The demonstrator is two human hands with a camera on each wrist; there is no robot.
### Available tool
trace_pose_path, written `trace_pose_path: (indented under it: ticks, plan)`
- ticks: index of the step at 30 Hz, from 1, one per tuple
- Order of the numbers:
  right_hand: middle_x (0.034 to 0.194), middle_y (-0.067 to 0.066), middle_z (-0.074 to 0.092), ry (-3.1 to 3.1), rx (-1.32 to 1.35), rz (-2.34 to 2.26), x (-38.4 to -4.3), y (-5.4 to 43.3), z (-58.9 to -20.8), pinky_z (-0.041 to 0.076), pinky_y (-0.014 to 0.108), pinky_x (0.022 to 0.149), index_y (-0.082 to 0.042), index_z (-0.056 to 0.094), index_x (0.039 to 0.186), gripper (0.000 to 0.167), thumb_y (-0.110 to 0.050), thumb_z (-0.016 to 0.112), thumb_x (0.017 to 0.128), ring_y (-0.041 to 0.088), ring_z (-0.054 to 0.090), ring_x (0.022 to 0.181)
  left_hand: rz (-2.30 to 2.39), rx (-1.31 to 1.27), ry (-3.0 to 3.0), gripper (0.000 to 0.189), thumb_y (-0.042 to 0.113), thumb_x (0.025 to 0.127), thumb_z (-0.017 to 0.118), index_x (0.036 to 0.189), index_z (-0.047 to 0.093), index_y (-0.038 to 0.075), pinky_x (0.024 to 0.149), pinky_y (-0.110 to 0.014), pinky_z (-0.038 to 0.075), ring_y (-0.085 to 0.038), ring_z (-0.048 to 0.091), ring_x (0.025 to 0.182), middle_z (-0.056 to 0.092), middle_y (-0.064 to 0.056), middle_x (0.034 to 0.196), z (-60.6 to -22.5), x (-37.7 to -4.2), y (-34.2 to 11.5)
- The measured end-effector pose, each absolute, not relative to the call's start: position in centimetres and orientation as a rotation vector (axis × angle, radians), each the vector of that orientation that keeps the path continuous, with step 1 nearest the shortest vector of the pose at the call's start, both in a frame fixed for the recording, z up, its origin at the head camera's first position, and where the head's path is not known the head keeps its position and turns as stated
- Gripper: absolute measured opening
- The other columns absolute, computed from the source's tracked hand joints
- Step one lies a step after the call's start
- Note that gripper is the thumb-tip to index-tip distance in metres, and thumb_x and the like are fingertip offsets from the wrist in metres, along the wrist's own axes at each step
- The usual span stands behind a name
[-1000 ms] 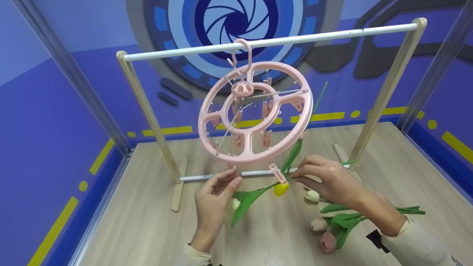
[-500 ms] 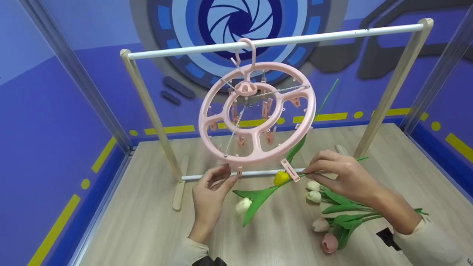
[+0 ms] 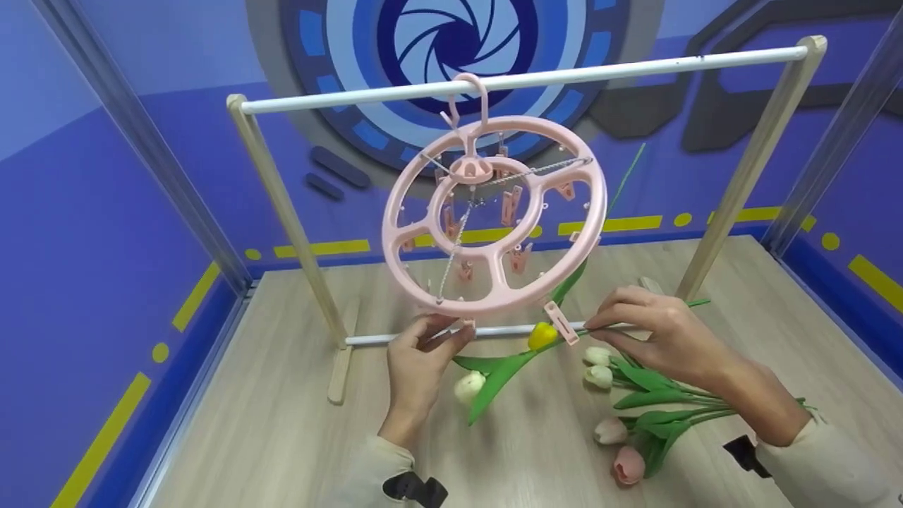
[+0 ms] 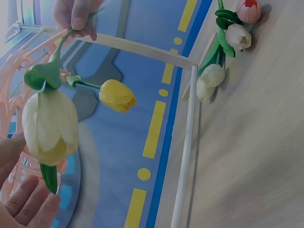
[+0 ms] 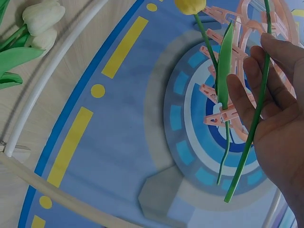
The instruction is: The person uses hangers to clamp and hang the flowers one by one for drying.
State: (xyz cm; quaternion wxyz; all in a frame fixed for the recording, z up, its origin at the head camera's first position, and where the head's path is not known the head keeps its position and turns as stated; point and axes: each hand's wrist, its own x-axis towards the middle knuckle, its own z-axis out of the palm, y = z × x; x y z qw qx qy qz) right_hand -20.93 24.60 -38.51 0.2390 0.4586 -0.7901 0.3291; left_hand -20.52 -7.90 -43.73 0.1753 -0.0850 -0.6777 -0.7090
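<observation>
In the head view, my right hand (image 3: 656, 331) pinches the green stem of a white tulip (image 3: 469, 388), whose bloom points left and down below the hanger. My left hand (image 3: 423, 360) is at the lower rim of the round pink clip hanger (image 3: 487, 300), thumb and finger on a pink clothes peg (image 3: 468, 325); in the left wrist view the white tulip (image 4: 51, 126) covers that spot. A yellow tulip (image 3: 542, 337) hangs head down at the hanger's right, its stem in another peg (image 5: 221, 115). A further peg (image 3: 562, 323) dangles beside the yellow bloom.
The hanger hooks over the white top bar (image 3: 607, 74) of a wooden-legged rack. A lower white bar (image 3: 374, 339) runs behind the hands. White tulips (image 3: 598, 377) and pink tulips (image 3: 628, 466) lie on the table at right. Blue patterned walls enclose the table.
The right hand has drawn the white tulip to the right, then stayed nearly still. The left hand has shifted right onto the lower peg. The hanger has swung slightly, and the yellow bloom with it.
</observation>
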Motion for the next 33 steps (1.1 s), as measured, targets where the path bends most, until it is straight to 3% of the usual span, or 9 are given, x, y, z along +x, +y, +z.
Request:
trace_pose_path:
  ticks: [7,16,27,33]
  plan:
    - [0.098,-0.001,0.071,-2.172,1.249,0.911,-20.8,24.7,-38.5,0.053,0.01,0.085,-0.015,0.08,0.107,0.044,0.015,0.088,0.076,0.016,0.067,0.087,-2.039,-0.194,-1.926,0.026,0.005,0.089,0.087,0.111,0.076,-0.002,0.093,-0.034,0.062,-0.031,0.073,0.11,0.076,-0.013,0.109,-43.6,-20.6,-7.4]
    - [0.099,-0.002,0.072,-2.185,1.237,0.893,-20.8,24.9,-38.4,0.053,0.01,0.084,-0.015,0.08,0.108,0.045,0.015,0.088,0.075,0.016,0.067,0.087,-2.018,-0.21,-1.951,0.016,0.009,0.091,0.086,0.102,0.077,0.002,0.084,-0.033,0.064,-0.025,0.076,0.093,0.077,-0.009,0.095,-43.7,-20.1,-7.6]
    - [0.102,-0.005,0.072,-2.223,1.15,0.822,-20.4,25.4,-38.1,0.052,0.009,0.087,-0.013,0.08,0.109,0.043,0.014,0.087,0.077,0.014,0.066,0.09,-1.945,-0.282,-1.884,0.041,0.008,0.085,0.091,0.119,0.071,0.0,0.092,-0.038,0.063,-0.025,0.074,0.103,0.076,-0.01,0.11,-42.9,-17.4,-7.6]
    - [0.103,-0.005,0.072,-2.224,1.123,0.775,-20.7,25.6,-37.9,0.052,0.008,0.088,-0.012,0.08,0.107,0.04,0.013,0.087,0.077,0.015,0.068,0.09,-1.899,-0.277,-1.906,0.039,0.008,0.085,0.091,0.12,0.075,0.001,0.091,-0.034,0.063,-0.022,0.075,0.101,0.077,-0.008,0.11,-42.1,-16.1,-7.3]
